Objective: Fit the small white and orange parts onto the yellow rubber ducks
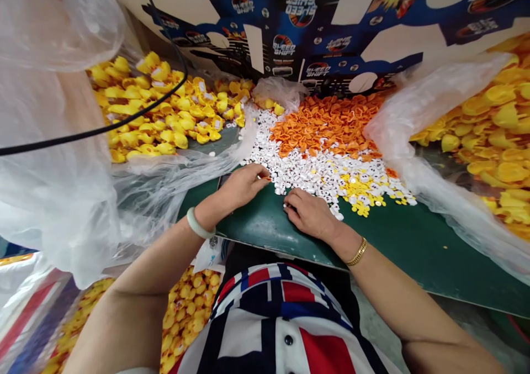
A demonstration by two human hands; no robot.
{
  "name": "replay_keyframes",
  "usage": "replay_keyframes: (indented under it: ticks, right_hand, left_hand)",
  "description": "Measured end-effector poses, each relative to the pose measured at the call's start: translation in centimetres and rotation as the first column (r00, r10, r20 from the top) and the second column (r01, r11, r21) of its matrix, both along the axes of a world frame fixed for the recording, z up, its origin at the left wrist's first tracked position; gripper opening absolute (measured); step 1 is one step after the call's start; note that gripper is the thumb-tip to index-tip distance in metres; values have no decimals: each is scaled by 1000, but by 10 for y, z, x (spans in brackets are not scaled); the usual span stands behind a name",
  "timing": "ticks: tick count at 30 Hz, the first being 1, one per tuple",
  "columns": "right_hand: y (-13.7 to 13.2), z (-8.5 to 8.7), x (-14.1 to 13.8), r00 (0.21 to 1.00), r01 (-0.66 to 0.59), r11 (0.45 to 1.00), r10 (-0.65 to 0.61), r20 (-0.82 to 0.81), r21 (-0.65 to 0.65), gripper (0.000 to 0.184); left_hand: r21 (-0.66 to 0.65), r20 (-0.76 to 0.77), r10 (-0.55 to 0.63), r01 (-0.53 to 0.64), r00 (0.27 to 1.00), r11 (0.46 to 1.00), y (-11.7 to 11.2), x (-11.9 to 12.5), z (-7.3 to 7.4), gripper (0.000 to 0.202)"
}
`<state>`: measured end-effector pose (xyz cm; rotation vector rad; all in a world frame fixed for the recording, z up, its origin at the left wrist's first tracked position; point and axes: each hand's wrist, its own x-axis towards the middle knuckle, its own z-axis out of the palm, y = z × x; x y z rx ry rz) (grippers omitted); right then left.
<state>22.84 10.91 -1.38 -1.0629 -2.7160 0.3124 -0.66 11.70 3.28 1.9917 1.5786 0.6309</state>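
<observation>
My left hand is over the front of the green table, with thumb and fingers pinched on a small orange piece that barely shows. To its right, my right hand is curled closed above the table edge. A tiny white bit peeks out at its fingertips, too small to name surely. Just beyond both hands spreads a pile of small white eye pieces with dark dots. Curved orange plastic pieces are heaped behind them, and small yellow flat pieces lie mixed in at the right.
Yellow plastic shells are piled at the left, and more yellow shells at the right, both edged by clear plastic sheeting. Printed cardboard stands behind. A black cable crosses the left side. Below the green table are yellow pieces.
</observation>
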Motion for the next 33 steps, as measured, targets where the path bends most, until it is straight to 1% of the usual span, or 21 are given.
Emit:
replay_keyframes:
  ticks: [1,2,4,6,8,10,11,13,15,16,17,18,20,23,24,25,26,28,30,31,33]
  right_hand:
    - [-1,1,0,1000,5,1000,-4,6,-18,17]
    - [-1,3,0,1000,12,999,-11,15,-35,18]
    - [-1,5,1,999,33,997,-31,41,-66,20]
    - [-1,6,2,997,70,992,-66,43,-105,17]
    - [0,8,4,993,108,980,-115,-30,-170,11]
    - [-1,9,7,964,131,954,-186,-191,-269,8]
    - [-2,10,8,930,125,933,-229,-286,-338,9]
    - [-7,13,10,831,78,868,-328,-450,-490,11]
    - [-13,15,9,735,13,801,-413,-538,-598,15]
    - [-16,16,8,707,-11,781,-435,-557,-624,18]
    - [-19,16,7,695,-25,773,-442,-567,-634,20]
    - [-20,17,6,697,-30,775,-436,-569,-631,19]
    - [-22,16,5,720,-21,808,-397,-569,-589,17]
    - [-22,15,6,752,37,892,-321,-576,-450,13]
    - [-22,15,6,756,52,910,-305,-580,-412,12]
    - [-22,14,7,753,58,915,-303,-584,-400,12]
    - [-22,14,8,742,56,907,-318,-590,-418,12]
    - [-24,13,9,702,25,857,-382,-601,-515,13]
    - [-25,12,9,655,-28,783,-455,-603,-622,17]
    - [-25,12,9,637,-59,748,-481,-602,-661,20]
    - [-25,10,9,614,-108,698,-513,-600,-708,22]
  left_hand:
    - [-87,166,31,-16,986,996,-9,6,-2,17]
    - [-178,314,75,-19,946,984,-17,13,-5,19]
    - [-331,524,182,3,832,944,-33,24,-14,24]
    - [-428,643,280,31,712,903,-44,32,-23,30]
    - [-474,713,336,70,616,878,-52,38,-31,36]
    - [-486,746,359,90,561,869,-56,41,-35,39]
    - [-485,753,365,88,547,870,-57,42,-35,39]
    - [-482,761,372,79,532,873,-58,43,-36,37]
    - [-481,767,369,89,525,872,-59,45,-37,35]
    - [-478,771,363,98,523,873,-60,46,-38,33]
    - [-475,776,359,104,518,874,-61,47,-40,32]
    - [-472,783,360,106,507,875,-62,49,-42,31]
    - [-475,802,382,102,459,874,-64,53,-46,30]
    - [-497,834,441,105,332,861,-68,58,-49,31]
    - [-503,840,456,108,295,857,-68,60,-50,32]
    - [-507,844,466,110,267,855,-68,61,-49,33]
    - [-510,845,472,114,250,853,-68,61,-49,34]
    - [-517,844,480,121,241,848,-67,61,-48,36]
    - [-525,838,487,120,247,843,-66,60,-48,38]
    - [-530,833,491,115,255,840,-65,60,-48,39]
    - [-537,824,495,103,276,837,-65,60,-49,41]
